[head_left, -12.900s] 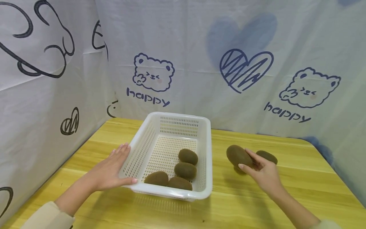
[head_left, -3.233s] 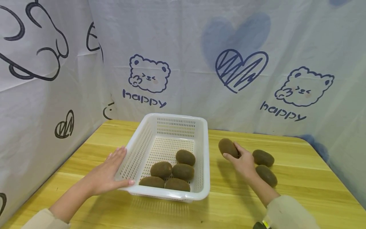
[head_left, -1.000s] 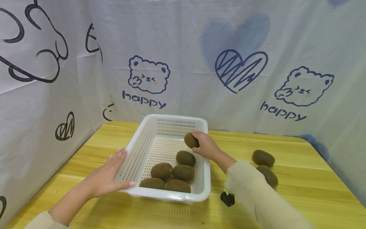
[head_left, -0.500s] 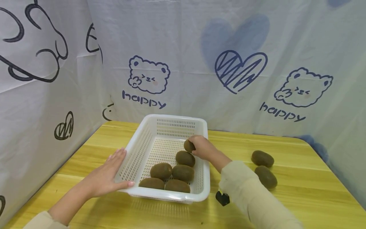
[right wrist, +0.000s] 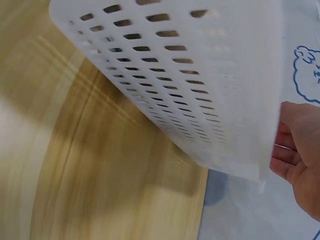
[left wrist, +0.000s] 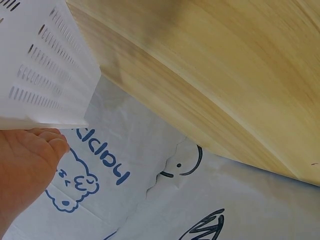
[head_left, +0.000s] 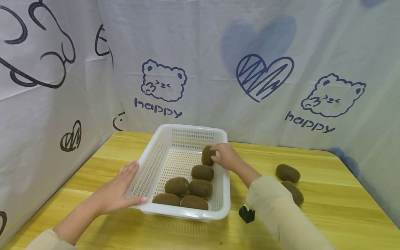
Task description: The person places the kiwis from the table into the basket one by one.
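A white plastic basket point(head_left: 222, 205) with slotted walls stands on the table, tilted slightly in view. Inside it lie several brown fuzzy kiwis, among them a kiwi point(head_left: 202, 172) along the right side. The farthest kiwi point(head_left: 207, 155) sits near the back right corner, lengthwise to the side wall. My right hand point(head_left: 226, 158) reaches over the right rim, thumb and index finger spread at that kiwi's right edge. My left hand point(head_left: 117, 191) lies straight-fingered against the basket's left rim, thumb on the near corner; the left wrist view shows its fingers point(left wrist: 47, 137) below the rim.
Two more kiwis lie on the yellow wood-grain table to the right, a farther kiwi point(head_left: 287, 173) and a nearer kiwi point(head_left: 293, 192) partly behind the sleeve. A black object point(head_left: 247, 214) hangs by the right sleeve. Printed cloth point(head_left: 206, 104) borders the table behind and left.
My right hand carried a kiwi from the table into the basket's back right, lowered it, and has now loosened around it. Earlier, another kiwi joined the near group. My left hand stays at the rim.
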